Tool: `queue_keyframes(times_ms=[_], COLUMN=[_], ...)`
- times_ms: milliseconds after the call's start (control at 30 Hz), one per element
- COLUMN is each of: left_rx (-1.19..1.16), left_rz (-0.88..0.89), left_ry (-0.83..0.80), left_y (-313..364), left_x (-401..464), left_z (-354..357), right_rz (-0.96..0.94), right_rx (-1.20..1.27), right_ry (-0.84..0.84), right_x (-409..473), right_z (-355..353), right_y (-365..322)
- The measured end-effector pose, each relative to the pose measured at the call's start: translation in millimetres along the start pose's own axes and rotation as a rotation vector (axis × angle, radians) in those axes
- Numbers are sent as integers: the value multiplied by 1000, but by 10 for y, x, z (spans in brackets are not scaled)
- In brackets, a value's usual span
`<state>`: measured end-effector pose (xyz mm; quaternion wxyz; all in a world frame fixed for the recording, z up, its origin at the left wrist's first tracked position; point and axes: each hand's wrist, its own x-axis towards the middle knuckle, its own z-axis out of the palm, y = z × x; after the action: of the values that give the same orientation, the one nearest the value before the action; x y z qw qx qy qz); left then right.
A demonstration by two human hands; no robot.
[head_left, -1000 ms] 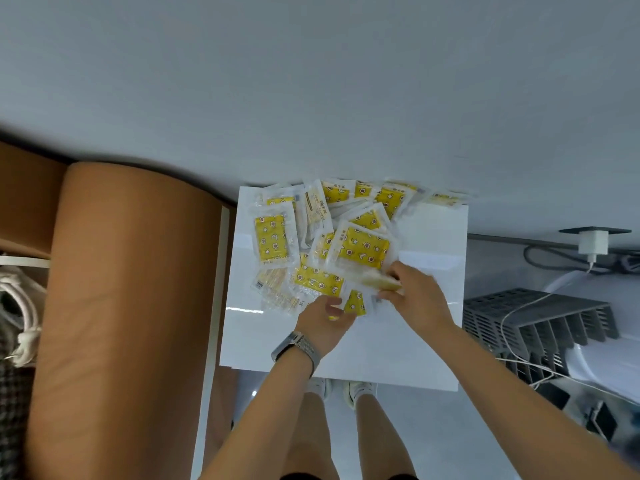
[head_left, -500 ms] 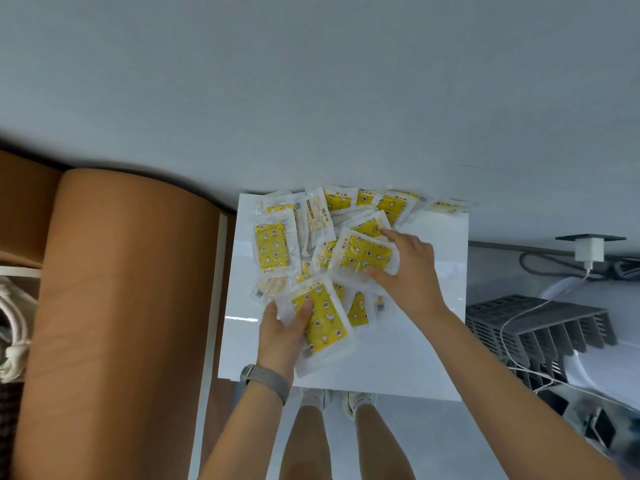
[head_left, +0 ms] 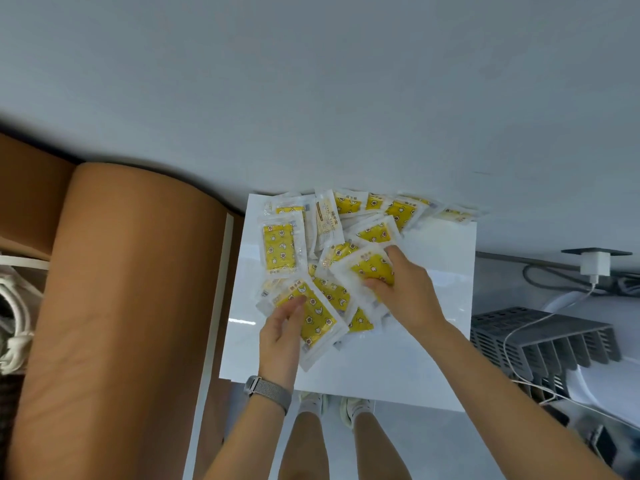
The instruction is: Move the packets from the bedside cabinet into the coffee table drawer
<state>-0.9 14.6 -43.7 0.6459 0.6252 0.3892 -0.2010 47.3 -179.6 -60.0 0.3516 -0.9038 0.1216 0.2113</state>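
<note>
Several yellow-and-white packets (head_left: 278, 247) lie in a loose pile on the white bedside cabinet top (head_left: 415, 358), mostly toward its back edge by the wall. My left hand (head_left: 282, 330) holds one packet (head_left: 320, 322) at the front left of the pile, fingers on its near end. My right hand (head_left: 407, 294) grips another packet (head_left: 363, 266) in the middle of the pile, thumb at its far edge and fingers curled on its near side. More packets lie partly hidden beneath both. No coffee table drawer is in view.
A brown padded headboard (head_left: 131, 306) stands close against the cabinet's left side. On the right sit a grey slatted rack (head_left: 540, 337), a white charger plug (head_left: 594, 265) and trailing cables. My legs and shoes (head_left: 332, 407) are below the cabinet's front edge.
My left hand took a packet from the front of the pile and now holds it. My right hand moved back onto a packet in the middle and closed on it.
</note>
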Motion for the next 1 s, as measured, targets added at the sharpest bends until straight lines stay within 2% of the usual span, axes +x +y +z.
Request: queue_keyframes(times_ms=[100,167,267,333,400,433,533,600,667,767,867,1000], left_rx=[-67,-62,-37,-37,-98,-136,-214,-224,-229,-224,-227,-239], left_rz=[-42,-68,-77,-89,-142,-166,-191,-185,-180,-179,-177,-191], left_ry=[-122,-183,-107,-38,22,48,91,111,121,130,123,124], left_y=[-9,5,1,-14,-26,-37,-12,-14,-19,-13,-4,-4], left_x=[-62,-110,-131,-108,-75,-54,-20,6,26,61,83,112], left_z=[40,68,48,-16,-117,-178,-356,-460,-532,-576,-571,-574], right_rz=[72,81,-32,-62,-34,-3,71,48,-5,-48,-38,16], right_rx=[497,557,386,324,206,150,-118,-333,-448,-511,-536,-308], right_ry=[-168,-311,-376,-209,31,93,59,25,62,94,46,10], right_x=[-353,-562,-607,-458,-226,-102,233,361,412,441,459,373], right_z=[-53,49,142,141,125,126,189,268,333,371,380,337], right_y=[-279,-364,-370,-336,-287,-257,-246,-219,-158,-119,-118,-86])
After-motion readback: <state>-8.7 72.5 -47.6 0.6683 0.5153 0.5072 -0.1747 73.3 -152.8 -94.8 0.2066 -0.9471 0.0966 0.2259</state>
